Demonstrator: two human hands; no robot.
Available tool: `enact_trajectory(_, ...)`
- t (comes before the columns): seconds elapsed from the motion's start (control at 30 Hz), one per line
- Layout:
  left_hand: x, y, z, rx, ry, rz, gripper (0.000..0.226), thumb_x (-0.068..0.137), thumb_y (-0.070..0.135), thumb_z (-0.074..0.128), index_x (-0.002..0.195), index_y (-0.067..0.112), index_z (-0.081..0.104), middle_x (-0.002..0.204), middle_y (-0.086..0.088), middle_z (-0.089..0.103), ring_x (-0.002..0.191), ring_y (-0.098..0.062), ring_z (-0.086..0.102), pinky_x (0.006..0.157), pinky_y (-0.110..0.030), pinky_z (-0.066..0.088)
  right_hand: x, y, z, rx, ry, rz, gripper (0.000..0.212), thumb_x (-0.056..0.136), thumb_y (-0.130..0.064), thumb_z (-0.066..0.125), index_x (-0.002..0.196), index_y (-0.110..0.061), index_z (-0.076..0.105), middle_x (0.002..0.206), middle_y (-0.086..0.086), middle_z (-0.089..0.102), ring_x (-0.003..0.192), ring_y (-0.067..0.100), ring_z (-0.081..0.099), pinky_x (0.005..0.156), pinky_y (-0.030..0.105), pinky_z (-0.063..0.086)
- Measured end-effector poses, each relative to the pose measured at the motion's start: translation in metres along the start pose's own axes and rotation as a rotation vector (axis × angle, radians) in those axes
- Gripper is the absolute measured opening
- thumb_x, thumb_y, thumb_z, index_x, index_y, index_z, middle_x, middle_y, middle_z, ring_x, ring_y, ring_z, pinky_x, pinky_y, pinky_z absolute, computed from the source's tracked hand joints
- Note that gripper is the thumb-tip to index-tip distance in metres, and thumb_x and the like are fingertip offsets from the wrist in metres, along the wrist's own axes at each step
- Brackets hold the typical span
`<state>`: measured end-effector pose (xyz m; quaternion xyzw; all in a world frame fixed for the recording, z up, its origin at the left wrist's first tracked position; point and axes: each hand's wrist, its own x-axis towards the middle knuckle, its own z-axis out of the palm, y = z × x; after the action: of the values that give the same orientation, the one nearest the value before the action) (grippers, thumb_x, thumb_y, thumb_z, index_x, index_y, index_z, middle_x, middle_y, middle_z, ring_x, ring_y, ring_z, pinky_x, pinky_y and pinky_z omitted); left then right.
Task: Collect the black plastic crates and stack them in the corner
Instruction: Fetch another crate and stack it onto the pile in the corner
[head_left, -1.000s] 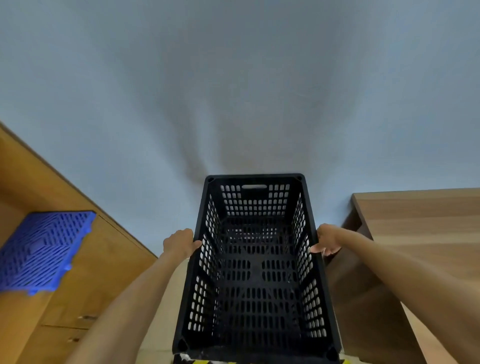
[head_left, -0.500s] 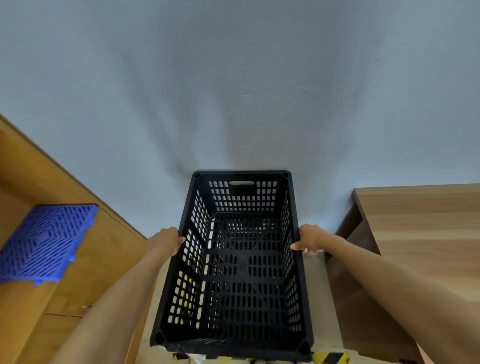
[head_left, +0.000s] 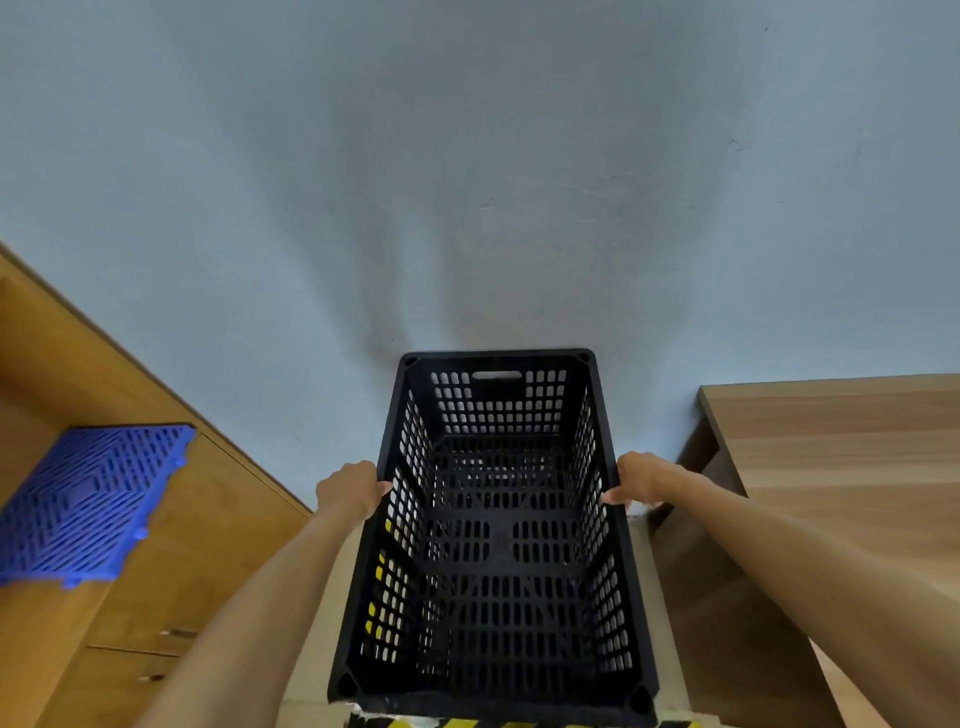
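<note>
A black plastic crate with perforated walls and an open top fills the lower middle of the view, its far end against the pale wall. My left hand grips the crate's left long rim, fingers curled over the edge. My right hand grips the right long rim at about the same depth. Through the holes I see more lattice below, but I cannot tell whether another crate sits under it. Nothing lies inside the crate.
A wooden cabinet stands close on the left, with a blue plastic grid panel lying on it. A wooden desk flanks the crate on the right. Yellow-black striped tape shows on the floor at the near edge.
The crate shifted left and then back toward the middle, staying between cabinet and desk. Both hands kept their grip on its long rims throughout.
</note>
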<state>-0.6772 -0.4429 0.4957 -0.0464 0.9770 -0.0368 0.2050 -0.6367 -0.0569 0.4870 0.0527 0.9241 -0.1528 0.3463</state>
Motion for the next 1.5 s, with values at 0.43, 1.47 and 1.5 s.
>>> enact_trajectory(0.43, 0.0, 0.0, 0.015, -0.026, 0.004, 0.042, 0.031, 0.101, 0.043, 0.042, 0.091, 0.014, 0.047, 0.073, 0.002, 0.052, 0.067, -0.016, 0.052, 0.067, -0.029, 0.043, -0.01, 0.004, 0.008, 0.019, 0.057, 0.069, 0.034, 0.086, -0.044, 0.065, 0.073, -0.018, 0.048, 0.083, 0.002, 0.063, 0.078, 0.019, 0.062, 0.087, 0.036, 0.054)
enact_trajectory(1.47, 0.008, -0.021, 0.017, -0.099, 0.003, 0.044, 0.041, 0.099, 0.047, 0.044, 0.091, 0.009, 0.057, 0.09, -0.008, 0.065, 0.084, -0.026, 0.063, 0.075, -0.036, 0.047, -0.012, -0.015, 0.018, 0.185, 0.104, 0.134, 0.032, 0.087, -0.035, 0.067, 0.085, -0.007, 0.051, 0.087, 0.011, 0.065, 0.069, 0.02, 0.062, 0.072, 0.031, 0.051)
enact_trajectory(1.5, 0.009, -0.021, 0.016, -0.137, -0.019, 0.03, 0.04, 0.099, 0.046, 0.045, 0.092, 0.009, 0.057, 0.092, -0.009, 0.065, 0.087, -0.027, 0.062, 0.077, -0.037, 0.047, -0.012, -0.015, 0.018, 0.191, 0.117, 0.137, 0.035, 0.086, -0.037, 0.068, 0.088, -0.005, 0.054, 0.089, 0.012, 0.067, 0.075, 0.023, 0.064, 0.077, 0.034, 0.053)
